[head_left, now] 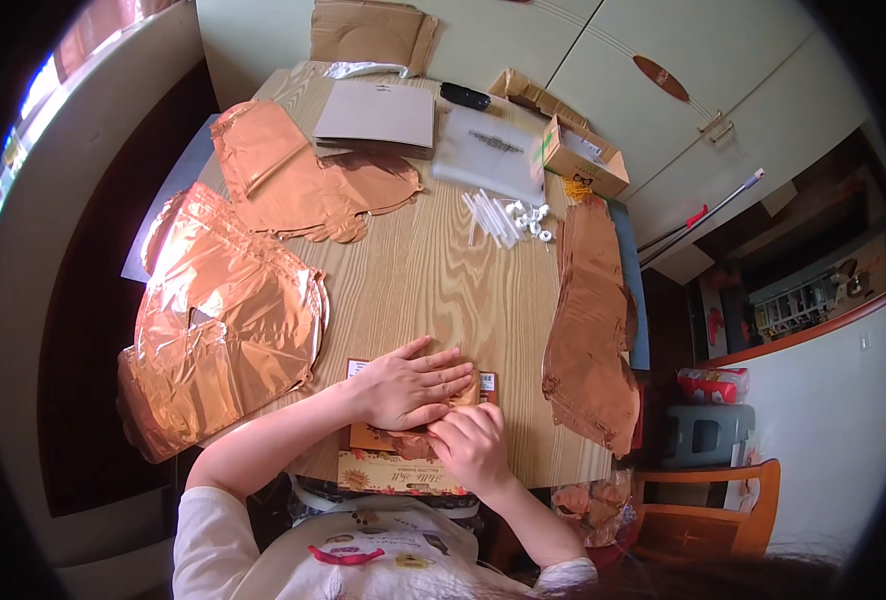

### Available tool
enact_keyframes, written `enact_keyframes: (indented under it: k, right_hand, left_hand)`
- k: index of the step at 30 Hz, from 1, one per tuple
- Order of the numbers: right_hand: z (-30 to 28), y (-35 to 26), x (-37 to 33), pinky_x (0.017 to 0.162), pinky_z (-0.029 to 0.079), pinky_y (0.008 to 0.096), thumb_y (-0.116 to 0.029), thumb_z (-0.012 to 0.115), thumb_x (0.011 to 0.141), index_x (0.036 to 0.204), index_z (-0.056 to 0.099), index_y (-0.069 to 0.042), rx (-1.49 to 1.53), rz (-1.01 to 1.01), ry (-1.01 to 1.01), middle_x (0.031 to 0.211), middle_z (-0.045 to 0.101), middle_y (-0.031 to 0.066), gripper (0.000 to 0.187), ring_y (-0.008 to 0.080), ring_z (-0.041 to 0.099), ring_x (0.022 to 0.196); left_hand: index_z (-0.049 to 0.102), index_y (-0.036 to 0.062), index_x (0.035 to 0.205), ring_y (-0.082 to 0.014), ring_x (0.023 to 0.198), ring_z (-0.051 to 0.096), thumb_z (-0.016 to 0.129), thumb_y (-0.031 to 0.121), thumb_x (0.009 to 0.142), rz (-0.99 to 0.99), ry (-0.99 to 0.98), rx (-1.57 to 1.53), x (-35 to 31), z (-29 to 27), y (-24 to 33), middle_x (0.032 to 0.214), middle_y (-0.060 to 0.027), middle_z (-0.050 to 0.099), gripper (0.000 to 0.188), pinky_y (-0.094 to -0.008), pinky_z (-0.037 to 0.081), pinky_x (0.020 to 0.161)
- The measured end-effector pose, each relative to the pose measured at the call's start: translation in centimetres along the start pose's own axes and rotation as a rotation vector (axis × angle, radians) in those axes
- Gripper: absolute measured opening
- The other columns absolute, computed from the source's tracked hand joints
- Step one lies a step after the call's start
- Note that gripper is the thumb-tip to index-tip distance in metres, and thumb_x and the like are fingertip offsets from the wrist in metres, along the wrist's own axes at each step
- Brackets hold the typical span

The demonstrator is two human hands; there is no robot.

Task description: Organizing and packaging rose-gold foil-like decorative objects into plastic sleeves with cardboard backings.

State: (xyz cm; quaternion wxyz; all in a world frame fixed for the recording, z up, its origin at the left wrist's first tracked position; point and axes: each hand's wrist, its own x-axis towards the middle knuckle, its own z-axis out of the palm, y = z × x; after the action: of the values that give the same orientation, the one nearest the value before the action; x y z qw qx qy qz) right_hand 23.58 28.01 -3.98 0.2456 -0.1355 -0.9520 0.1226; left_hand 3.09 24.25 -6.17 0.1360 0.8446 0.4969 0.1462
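In the lower centre of the frame, the left grip [411,387] lies palm down, its fingers straight and slightly spread toward the right. The left forearm [288,428] slants up to it from a bent elbow at lower left. Just below, the right grip [473,440] has curled fingers; the right forearm [535,515] rises from lower right.

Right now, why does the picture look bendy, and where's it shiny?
In the head view, the fisheye lens bends the table and blackens the corners; same view, light glares at upper left, and the copper foil at left gleams.
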Motion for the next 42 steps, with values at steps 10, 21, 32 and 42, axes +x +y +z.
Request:
enact_keyframes:
  k: [10, 21, 32, 42]
  right_hand:
    - [-0.3, -0.3, -0.2, 0.072, 0.039, 0.0320, -0.016, 0.066, 0.080, 0.088, 0.062, -0.014, -0.287, -0.300, 0.045, 0.085, 0.058, -0.0044, 0.009, 0.0118, 0.057, 0.079]
    - [-0.1, -0.8, 0.2, 0.069, 0.039, 0.0321, -0.015, 0.064, 0.078, 0.084, 0.062, -0.013, -0.342, -0.312, 0.080, 0.081, 0.056, -0.0035, 0.007, 0.0114, 0.056, 0.074]
    - [-0.8, -1.2, -1.6, 0.076, 0.044, 0.0312, -0.018, 0.063, 0.082, 0.094, 0.065, -0.006, -0.209, -0.256, -0.068, 0.087, 0.060, 0.0016, 0.018, 0.0148, 0.058, 0.083]
    - [-1.6, -2.6, -5.2, 0.106, 0.040, 0.0409, -0.038, 0.068, 0.085, 0.117, 0.065, -0.003, -0.076, -0.135, -0.185, 0.121, 0.062, 0.0094, 0.048, 0.0234, 0.057, 0.116]
  left_hand:
    - [0.031, 0.0113, 0.151, -0.0251, 0.147, 0.021, 0.022, 0.051, 0.101, -0.013, -0.020, -0.020, 0.0, -0.5, 0.3, 0.157, -0.0057, 0.029, 0.065, -0.0513, 0.011, 0.119]
    - [0.032, 0.0101, 0.151, -0.0236, 0.147, 0.021, 0.021, 0.054, 0.100, -0.010, 0.005, -0.001, 0.0, -0.2, 0.3, 0.157, -0.0052, 0.030, 0.068, -0.0496, 0.011, 0.119]
    - [0.027, 0.0145, 0.153, -0.0263, 0.148, 0.019, 0.021, 0.056, 0.100, -0.014, -0.034, 0.044, 0.1, -0.3, 0.4, 0.159, -0.0034, 0.025, 0.068, -0.0511, 0.011, 0.119]
    - [0.033, 0.0278, 0.151, -0.0226, 0.148, 0.020, 0.032, 0.050, 0.100, -0.037, -0.034, 0.207, 0.3, -0.6, 1.6, 0.157, 0.0040, 0.031, 0.055, -0.0520, 0.009, 0.119]
